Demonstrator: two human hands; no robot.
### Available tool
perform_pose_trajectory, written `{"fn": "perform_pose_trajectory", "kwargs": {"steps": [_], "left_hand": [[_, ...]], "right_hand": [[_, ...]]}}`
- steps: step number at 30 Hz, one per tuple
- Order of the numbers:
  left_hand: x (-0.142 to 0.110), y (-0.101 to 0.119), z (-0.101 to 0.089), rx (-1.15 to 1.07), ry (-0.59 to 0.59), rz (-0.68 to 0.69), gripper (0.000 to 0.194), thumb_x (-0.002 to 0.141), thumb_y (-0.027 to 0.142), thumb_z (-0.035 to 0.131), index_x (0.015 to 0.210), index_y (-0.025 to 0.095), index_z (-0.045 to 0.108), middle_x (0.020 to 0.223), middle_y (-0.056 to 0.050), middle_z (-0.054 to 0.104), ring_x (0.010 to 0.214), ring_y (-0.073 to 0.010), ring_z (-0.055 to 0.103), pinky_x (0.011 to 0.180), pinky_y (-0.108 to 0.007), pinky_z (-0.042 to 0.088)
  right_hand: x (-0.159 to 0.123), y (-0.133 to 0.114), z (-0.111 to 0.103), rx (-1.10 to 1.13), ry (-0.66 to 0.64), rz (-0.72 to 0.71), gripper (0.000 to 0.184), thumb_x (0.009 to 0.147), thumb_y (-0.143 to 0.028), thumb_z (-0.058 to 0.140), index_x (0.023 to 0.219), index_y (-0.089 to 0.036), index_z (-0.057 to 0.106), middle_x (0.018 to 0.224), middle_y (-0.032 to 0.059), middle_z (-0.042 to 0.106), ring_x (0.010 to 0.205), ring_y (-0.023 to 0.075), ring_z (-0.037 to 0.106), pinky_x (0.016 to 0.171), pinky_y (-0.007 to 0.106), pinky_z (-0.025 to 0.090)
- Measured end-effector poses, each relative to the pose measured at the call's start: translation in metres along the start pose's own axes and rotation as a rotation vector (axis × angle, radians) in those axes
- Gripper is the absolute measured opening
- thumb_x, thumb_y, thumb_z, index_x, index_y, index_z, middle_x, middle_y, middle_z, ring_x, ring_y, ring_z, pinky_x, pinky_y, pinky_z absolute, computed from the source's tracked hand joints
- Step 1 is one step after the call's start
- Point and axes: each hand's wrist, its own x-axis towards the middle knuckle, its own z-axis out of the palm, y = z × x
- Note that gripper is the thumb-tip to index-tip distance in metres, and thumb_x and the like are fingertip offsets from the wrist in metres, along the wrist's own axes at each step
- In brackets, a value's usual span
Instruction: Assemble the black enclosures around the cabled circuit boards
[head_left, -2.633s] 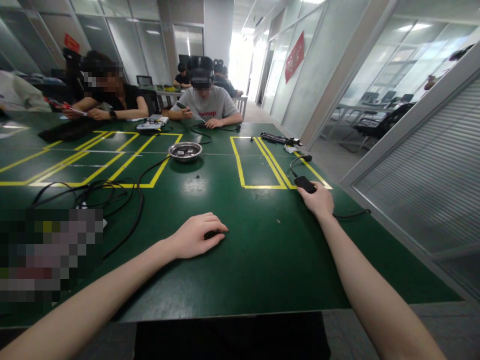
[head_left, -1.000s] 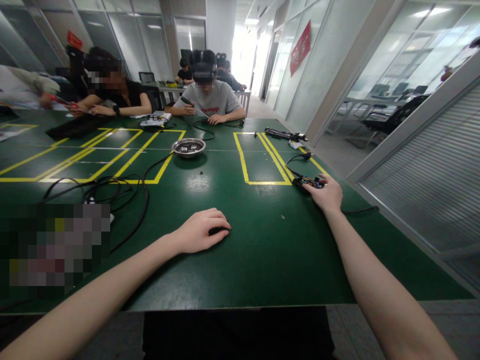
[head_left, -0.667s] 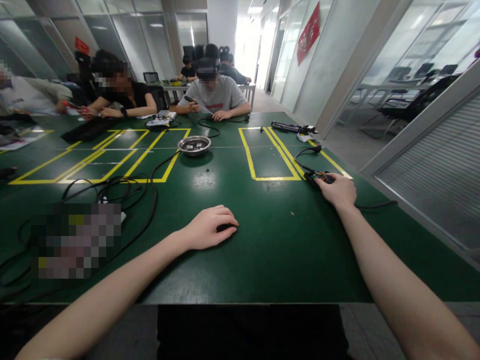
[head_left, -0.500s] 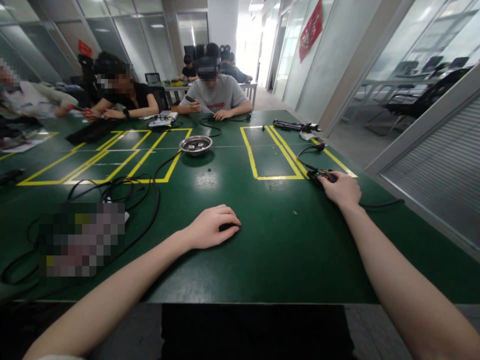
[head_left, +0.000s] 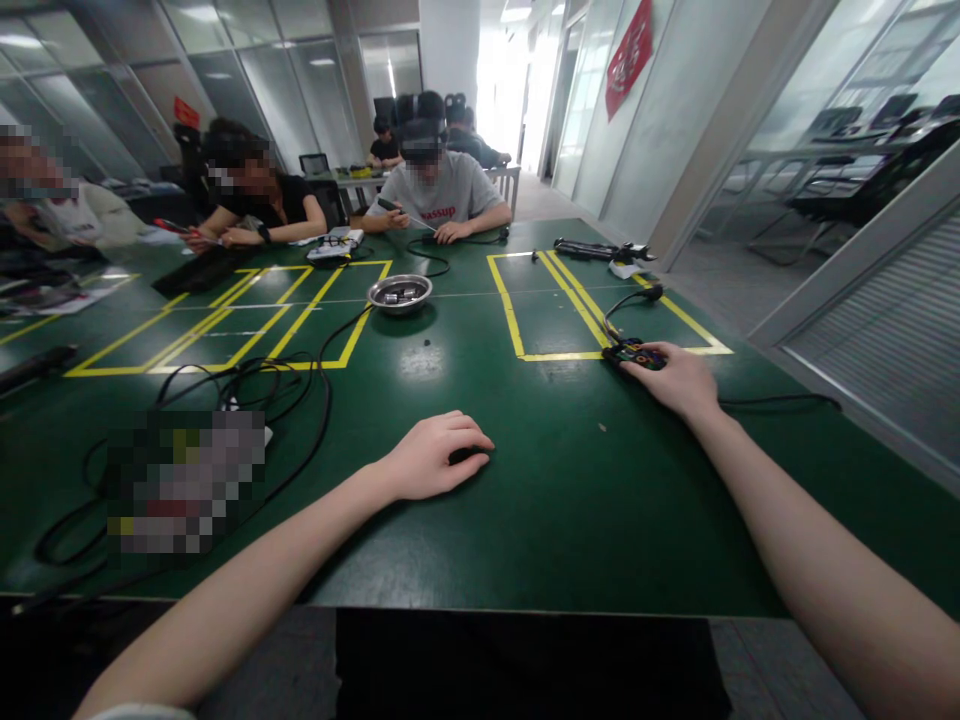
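Observation:
My left hand [head_left: 435, 455] rests palm down on the green table [head_left: 525, 480], fingers curled over a small dark object that I cannot make out. My right hand [head_left: 675, 380] reaches to the right side and its fingers close on a small black device [head_left: 634, 353] with coloured parts showing on top, lying beside a yellow tape line. A black cable [head_left: 622, 300] loops away from the device toward the far edge.
A metal bowl [head_left: 400, 292] with small parts stands mid-table. Tangled black cables [head_left: 247, 385] lie at the left. Yellow taped rectangles [head_left: 517, 320] mark the surface. Several people sit at the far end, one [head_left: 439, 195] holding a tool. A black tool [head_left: 592, 250] lies far right.
The black device under my right hand has been turned over, so its coloured inside now shows. My left hand has stayed put. The view has shifted slightly left.

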Motion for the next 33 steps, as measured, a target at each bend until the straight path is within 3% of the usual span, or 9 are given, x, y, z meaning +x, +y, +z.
{"fn": "perform_pose_trajectory", "kwargs": {"steps": [2,4,9,13,16,21,26,30,33], "left_hand": [[0.001,0.002,0.001,0.005,0.021,-0.005,0.020,0.102,0.027,0.058,0.112,0.019,0.073,0.106,-0.008,0.076,0.099,-0.0214,0.070,0.088,-0.035,0.057],[0.003,0.003,0.002,0.015,0.060,-0.006,0.022,0.102,0.027,0.058,0.117,0.019,0.071,0.110,-0.008,0.076,0.102,-0.0223,0.070,0.090,-0.037,0.058],[0.005,0.005,0.003,0.069,0.186,0.032,0.032,0.099,0.034,0.063,0.129,0.021,0.066,0.128,-0.013,0.070,0.117,-0.0270,0.065,0.100,-0.044,0.055],[0.004,0.005,0.004,0.041,0.111,0.069,0.038,0.092,0.048,0.071,0.115,0.019,0.067,0.106,-0.010,0.075,0.097,-0.0245,0.070,0.088,-0.039,0.055],[0.003,0.006,0.005,0.052,0.018,0.009,0.047,0.084,0.057,0.078,0.109,0.019,0.065,0.091,-0.005,0.074,0.083,-0.0220,0.069,0.081,-0.036,0.053],[0.003,0.008,0.005,0.098,0.024,-0.047,0.054,0.080,0.054,0.081,0.117,0.020,0.062,0.107,-0.008,0.074,0.097,-0.0266,0.069,0.092,-0.041,0.051],[0.004,0.007,0.003,0.025,0.065,-0.070,0.035,0.086,0.040,0.074,0.114,0.020,0.065,0.109,-0.009,0.074,0.099,-0.0260,0.068,0.090,-0.040,0.053],[0.004,0.005,0.002,0.001,0.089,-0.070,0.015,0.091,0.032,0.067,0.101,0.020,0.069,0.101,-0.007,0.076,0.096,-0.0245,0.068,0.088,-0.039,0.053],[0.004,0.004,0.002,0.007,0.073,-0.065,0.016,0.088,0.029,0.069,0.102,0.021,0.069,0.102,-0.007,0.076,0.097,-0.0245,0.068,0.089,-0.039,0.053]], "right_hand": [[-0.009,-0.021,0.002,0.011,-0.049,0.008,0.050,0.078,-0.053,0.076,0.116,-0.020,0.077,0.107,0.0144,0.078,0.097,0.0373,0.072,0.076,0.045,0.057],[-0.021,-0.044,0.005,0.097,-0.125,-0.098,0.046,0.078,-0.049,0.078,0.115,-0.022,0.077,0.108,0.0121,0.078,0.095,0.0350,0.073,0.078,0.045,0.057],[-0.070,-0.107,0.008,0.454,-0.421,-0.628,0.035,0.082,-0.037,0.078,0.113,-0.022,0.075,0.106,0.0069,0.078,0.091,0.0248,0.073,0.080,0.037,0.058],[-0.109,-0.144,0.006,0.595,-0.656,-0.920,0.026,0.084,-0.029,0.079,0.108,-0.021,0.075,0.100,0.0042,0.075,0.088,0.0194,0.072,0.079,0.030,0.055],[-0.119,-0.153,0.006,0.592,-0.679,-0.936,0.027,0.081,-0.025,0.082,0.108,-0.021,0.074,0.102,0.0038,0.073,0.090,0.0192,0.072,0.080,0.029,0.055],[-0.117,-0.150,0.004,0.471,-0.603,-0.903,0.040,0.076,-0.027,0.085,0.114,-0.022,0.072,0.113,0.0069,0.070,0.103,0.0247,0.068,0.089,0.037,0.056],[-0.117,-0.152,0.001,0.419,-0.528,-0.948,0.041,0.078,-0.030,0.083,0.116,-0.021,0.069,0.116,0.0101,0.067,0.108,0.0275,0.063,0.093,0.043,0.057],[-0.113,-0.149,-0.001,0.512,-0.541,-0.959,0.026,0.086,-0.027,0.076,0.110,-0.022,0.069,0.111,0.0087,0.068,0.104,0.0237,0.065,0.092,0.039,0.056],[-0.109,-0.144,-0.001,0.573,-0.569,-0.947,0.018,0.090,-0.029,0.075,0.106,-0.021,0.071,0.112,0.0085,0.068,0.099,0.0213,0.068,0.088,0.035,0.056]]}}
